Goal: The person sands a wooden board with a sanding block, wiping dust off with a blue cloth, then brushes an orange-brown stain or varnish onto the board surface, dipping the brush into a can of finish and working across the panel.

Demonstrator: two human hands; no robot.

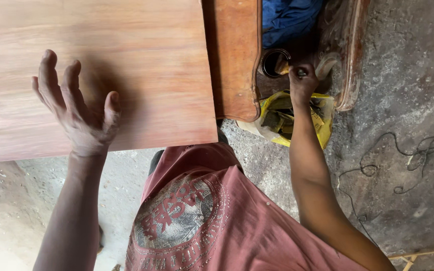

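Pink printed shirt (pixel 202 221) nearest the cam. Left hand (pixel 79 108) lies flat, fingers spread, on the wood panel (pixel 126 55) at left. Right hand (pixel 302 80) far right, closed round a small brush (pixel 282 66) w/ its tip at a dark round tin (pixel 273 62), just above a yellow bag (pixel 282 118) on the concrete floor (pixel 403 90).

A bare concrete floor (pixel 408 75) fills the right and lower left of the frame. On it, at right, lies a tangled thin cord (pixel 403 160). A yellow bag (pixel 277 120) sits on it at upper centre, by a carved wooden piece (pixel 350 55).
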